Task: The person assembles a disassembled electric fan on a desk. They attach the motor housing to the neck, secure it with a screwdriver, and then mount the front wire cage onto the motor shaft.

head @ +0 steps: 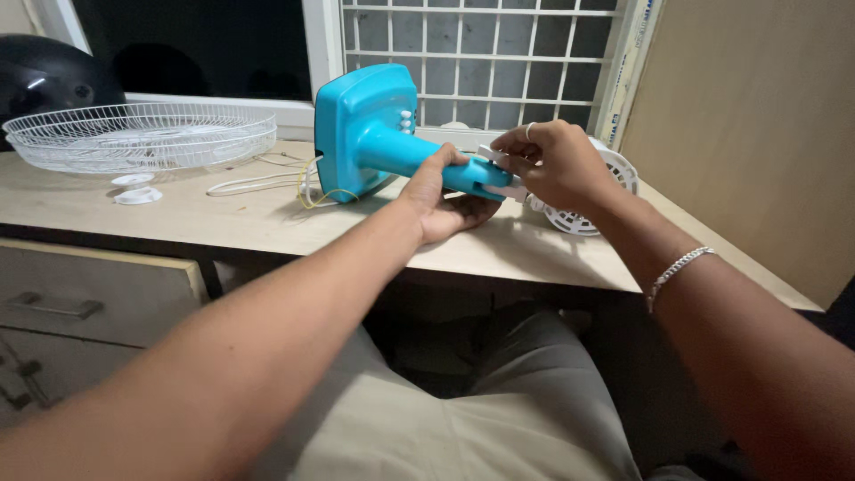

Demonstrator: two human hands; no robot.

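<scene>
Fan stand (378, 134), 1 piece, turquoise plastic: square base tipped up on edge toward the window, round neck running out toward me, lying along the desk (267, 227). I judge it light for its bulk, rigid and smooth-skinned, so a little slippery; the neck is the natural grip, the base too broad for 1 hand. The white fitting (499, 160) at the neck's near end looks thinner and likelier to crack if forced. My left hand (441, 200) cups the neck from below, palm up, fingers wrapped around it, knuckles close to the desktop. My right hand (548, 160) comes over from the right, fingers bent and closed in a pinch on the white fitting; a ring shows on 1 finger, a bracelet (681, 267) on that wrist. Both hands touch the stand, the base beyond them. White motor housing (592, 196), ribbed, just behind my right hand. White cord (258, 183) trailing left from the base. 1 white wire guard (142, 134) well apart at left, 2 small white caps (135, 189) before it, a dark helmet (53, 76) behind.
</scene>
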